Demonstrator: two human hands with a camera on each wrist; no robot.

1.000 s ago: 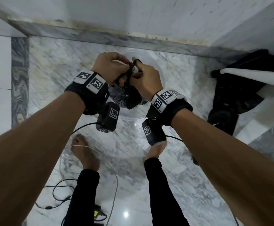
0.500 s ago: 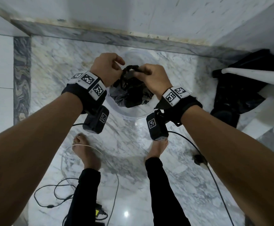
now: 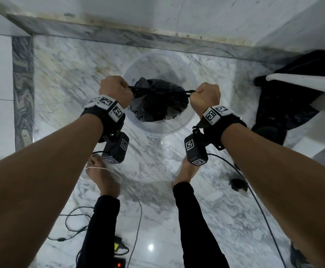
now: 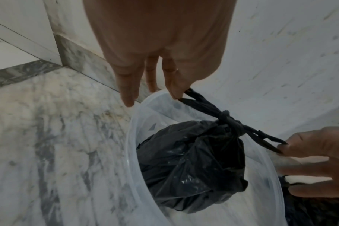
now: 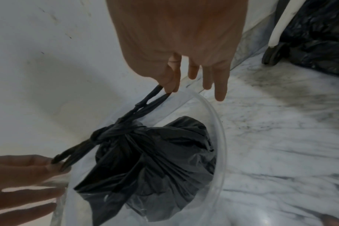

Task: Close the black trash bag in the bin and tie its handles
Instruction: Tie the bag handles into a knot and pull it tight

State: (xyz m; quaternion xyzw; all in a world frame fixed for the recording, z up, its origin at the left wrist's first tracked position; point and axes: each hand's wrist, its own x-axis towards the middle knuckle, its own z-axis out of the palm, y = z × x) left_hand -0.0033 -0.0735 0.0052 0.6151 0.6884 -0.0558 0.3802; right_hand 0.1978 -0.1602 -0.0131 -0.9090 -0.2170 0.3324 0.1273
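On the marble floor (image 3: 61,78) by the wall stands the clear plastic bin (image 3: 186,120), with the black trash bag (image 4: 190,165) inside it, mouth gathered shut. Its handles (image 4: 201,107) are crossed into a knot (image 4: 225,118) above the bag. The left hand (image 3: 115,89) and right hand (image 3: 206,97) each pinch a handle end, pulling apart. Judging by this, only final tightening, or perhaps a second knot, remains.
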